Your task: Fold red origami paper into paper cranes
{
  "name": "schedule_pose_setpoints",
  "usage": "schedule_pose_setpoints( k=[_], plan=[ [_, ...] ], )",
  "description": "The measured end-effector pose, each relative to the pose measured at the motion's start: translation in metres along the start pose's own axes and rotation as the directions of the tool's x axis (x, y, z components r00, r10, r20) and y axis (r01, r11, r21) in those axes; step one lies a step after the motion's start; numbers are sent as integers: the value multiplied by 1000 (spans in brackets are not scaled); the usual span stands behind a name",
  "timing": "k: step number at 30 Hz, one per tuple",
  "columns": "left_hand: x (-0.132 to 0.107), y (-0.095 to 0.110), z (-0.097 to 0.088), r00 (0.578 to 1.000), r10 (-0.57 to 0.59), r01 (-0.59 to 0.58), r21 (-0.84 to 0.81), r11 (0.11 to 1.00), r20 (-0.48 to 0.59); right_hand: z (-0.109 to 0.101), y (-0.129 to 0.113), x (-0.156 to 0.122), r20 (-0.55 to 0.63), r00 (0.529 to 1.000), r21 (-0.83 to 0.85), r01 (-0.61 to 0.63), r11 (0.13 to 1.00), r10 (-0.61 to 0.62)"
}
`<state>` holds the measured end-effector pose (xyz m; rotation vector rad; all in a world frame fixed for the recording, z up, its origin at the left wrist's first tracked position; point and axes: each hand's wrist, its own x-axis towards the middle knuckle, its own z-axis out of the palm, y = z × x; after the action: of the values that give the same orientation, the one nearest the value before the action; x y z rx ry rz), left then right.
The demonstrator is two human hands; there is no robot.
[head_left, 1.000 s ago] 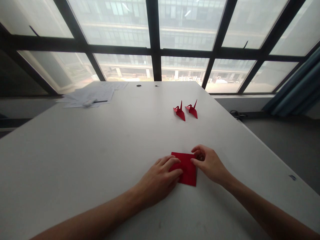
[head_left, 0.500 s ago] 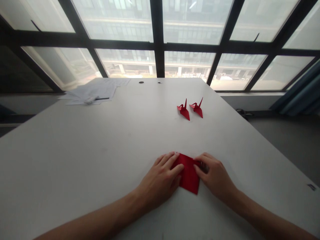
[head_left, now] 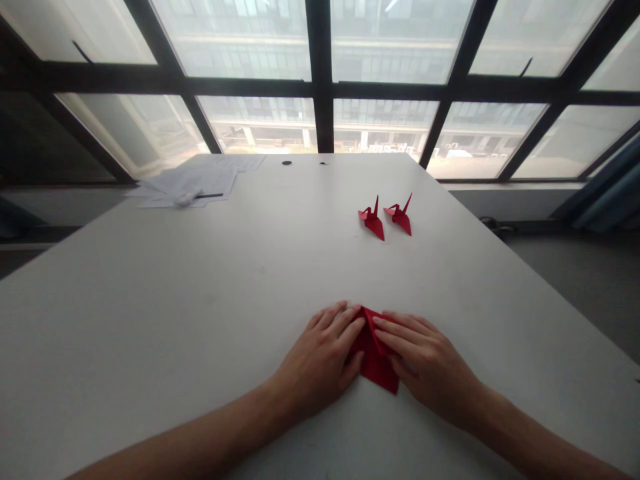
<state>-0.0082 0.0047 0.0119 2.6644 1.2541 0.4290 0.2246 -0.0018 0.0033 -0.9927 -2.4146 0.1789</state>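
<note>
Near edge first: bare forearms (head_left: pixel 200 427), reaching in from both lower corners over white table (head_left: pixel 200 287). Between the hands, red paper (head_left: pixel 377 373), lying on near part of table, right of centre, partly covered by both hands. With left hand (head_left: pixel 320 353), palm down, pressing left side of paper; fingers nearly straight and close-set, thumb parted from them and laid at paper's left edge. With right hand (head_left: pixel 433 360), fingers together, bearing down on folded-over flap (head_left: pixel 379 339) at paper's far right part; thumb bent low near right edge. Cannot tell whether pinching with that thumb or only pressing. Slanting from far corner toward right hand: flap's edge.

Farther up, well apart from hands: two folded red cranes, left crane (head_left: pixel 373 224) and right crane (head_left: pixel 400 219), set side by side, tails or necks pointing up.

At far left of table: loose white sheets (head_left: pixel 215 175), overlapping, printed faintly, too small to read. On top of them, crumpled white lump (head_left: pixel 187 197) and, just beside it, dark stick (head_left: pixel 210 195). Near far edge: two dark round spots (head_left: pixel 286 163).

Past table: blue curtain (head_left: pixel 600 190) at right, dark-framed windows (head_left: pixel 320 87), pale building (head_left: pixel 380 57) outside, blurred by glare.
</note>
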Motion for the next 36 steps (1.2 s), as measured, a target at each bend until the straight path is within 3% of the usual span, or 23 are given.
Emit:
schedule_pose_setpoints(
  k=[9,36],
  plan=[
    [-1,0,1,1000,-8,8,15,1000,9,-11,-1,4,120,991,-59,70,996,-63],
    [-1,2,3,998,65,-64,103,993,-3,-16,-1,7,154,981,-61,130,990,-119]
  ],
)
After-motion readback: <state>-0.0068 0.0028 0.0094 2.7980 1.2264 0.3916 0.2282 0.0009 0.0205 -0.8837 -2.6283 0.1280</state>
